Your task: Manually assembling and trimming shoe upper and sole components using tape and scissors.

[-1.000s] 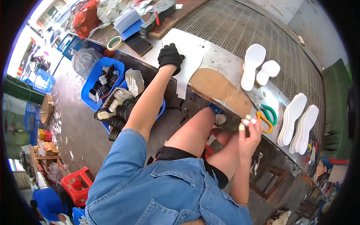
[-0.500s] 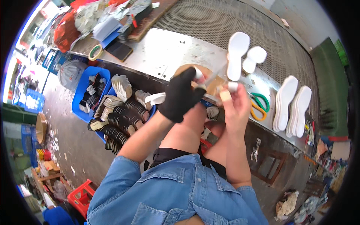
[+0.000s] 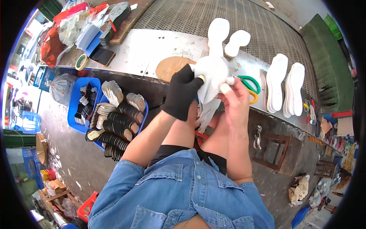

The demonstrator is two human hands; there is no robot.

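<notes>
My left hand [image 3: 183, 91], in a black glove with bare fingertips, pinches the left edge of a white insole [image 3: 214, 70] above the table's near edge. At its right edge, the thumb and fingers of my right hand [image 3: 235, 100] are closed; white wrapping covers one of its fingertips. Below the insole a thin, crumpled white sheet [image 3: 207, 114] hangs over my lap; where it joins the insole is hard to make out. Just beyond my right hand lie scissors [image 3: 250, 84] with green and yellow handles, partly hidden by it. A round brown board [image 3: 173, 68] rests left of the insole.
White insoles lie beyond [image 3: 218, 32] and in stacks [image 3: 276, 82] on the right of the metal table [image 3: 141, 49]. A phone [image 3: 103, 56] and tape roll [image 3: 81, 62] sit at left. Blue bins [image 3: 71, 114] of shoe parts stand below, left; a wooden stool [image 3: 272, 150] is at right.
A broad white insole now shows between my hands, with a thin sheet hanging below it. Both hands have come closer around it. The whole view has shifted slightly.
</notes>
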